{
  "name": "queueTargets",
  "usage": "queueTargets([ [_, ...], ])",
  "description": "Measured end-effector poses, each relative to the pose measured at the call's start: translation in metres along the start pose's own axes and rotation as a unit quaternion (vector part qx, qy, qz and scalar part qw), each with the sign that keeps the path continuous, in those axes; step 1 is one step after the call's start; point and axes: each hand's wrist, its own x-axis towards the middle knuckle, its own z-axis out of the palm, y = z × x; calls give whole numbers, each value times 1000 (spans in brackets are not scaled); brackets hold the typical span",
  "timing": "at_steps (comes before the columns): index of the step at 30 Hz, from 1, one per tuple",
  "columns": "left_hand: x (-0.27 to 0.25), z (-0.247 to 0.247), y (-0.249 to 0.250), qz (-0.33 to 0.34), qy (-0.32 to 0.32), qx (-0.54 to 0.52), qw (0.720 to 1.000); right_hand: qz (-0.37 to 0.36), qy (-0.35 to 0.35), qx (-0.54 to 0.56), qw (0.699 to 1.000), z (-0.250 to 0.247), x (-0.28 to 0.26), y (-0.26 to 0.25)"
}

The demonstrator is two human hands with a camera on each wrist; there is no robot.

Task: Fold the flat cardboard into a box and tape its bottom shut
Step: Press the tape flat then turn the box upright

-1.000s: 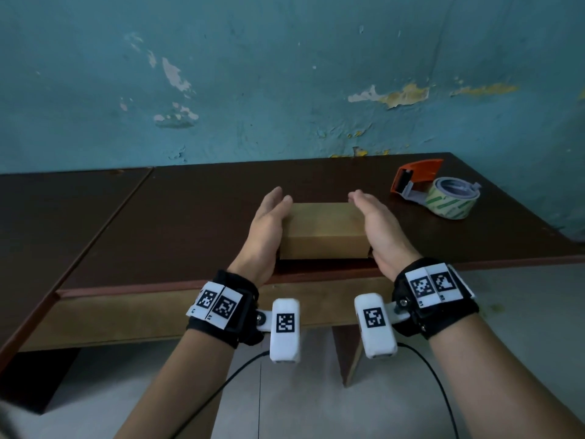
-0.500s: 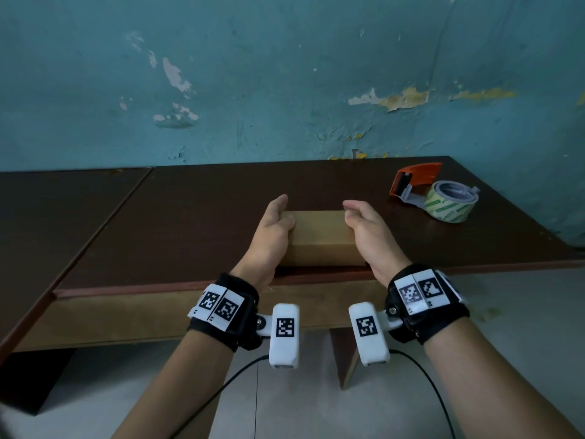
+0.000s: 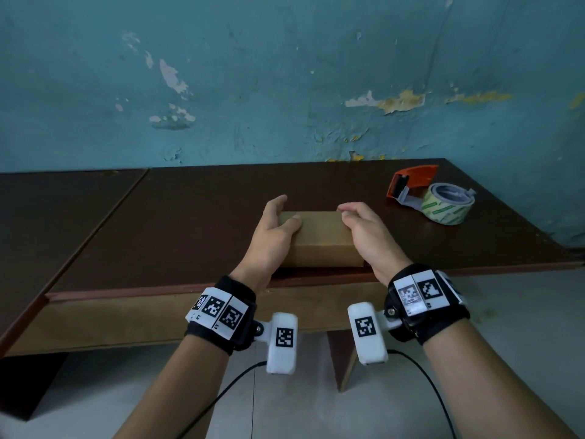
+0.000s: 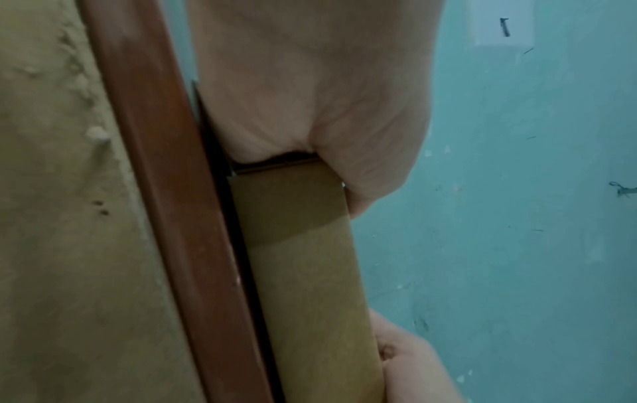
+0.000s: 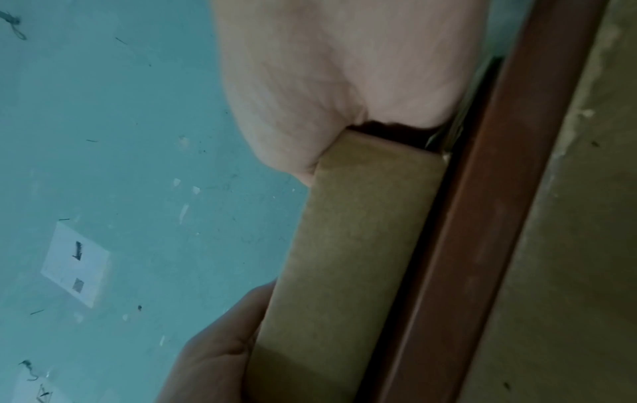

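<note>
A small brown cardboard box (image 3: pixel 316 239) stands folded up on the dark table (image 3: pixel 190 217), close to its front edge. My left hand (image 3: pixel 275 229) grips the box's left end, thumb lying on its top face. My right hand (image 3: pixel 361 229) grips the right end, fingers curled over the top far corner. In the left wrist view my left palm (image 4: pixel 310 81) presses on the box (image 4: pixel 310 272). In the right wrist view the right palm (image 5: pixel 344 68) presses on the other end of the box (image 5: pixel 344 259). The box's underside is hidden.
An orange tape dispenser with a roll of clear, green-printed tape (image 3: pixel 440 198) lies at the table's back right. The reddish table edge (image 4: pixel 165 191) runs just in front of the box. A second table (image 3: pixel 47 217) adjoins on the left; a peeling blue wall stands behind.
Both hands pressed flat on the box ends a second ago. Now the right fingers curl over the top and the left thumb lies on it.
</note>
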Motion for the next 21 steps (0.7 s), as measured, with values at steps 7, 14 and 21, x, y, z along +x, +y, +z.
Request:
queueTargets([
  [7, 14, -31, 6, -31, 22, -58, 998, 9, 25, 40, 999, -21, 7, -8],
  [14, 17, -60, -3, -87, 90, -25, 992, 35, 124, 36, 991, -56, 10, -7],
  [21, 2, -70, 3, -65, -56, 51, 995, 124, 108, -82, 983, -78, 1, -11],
])
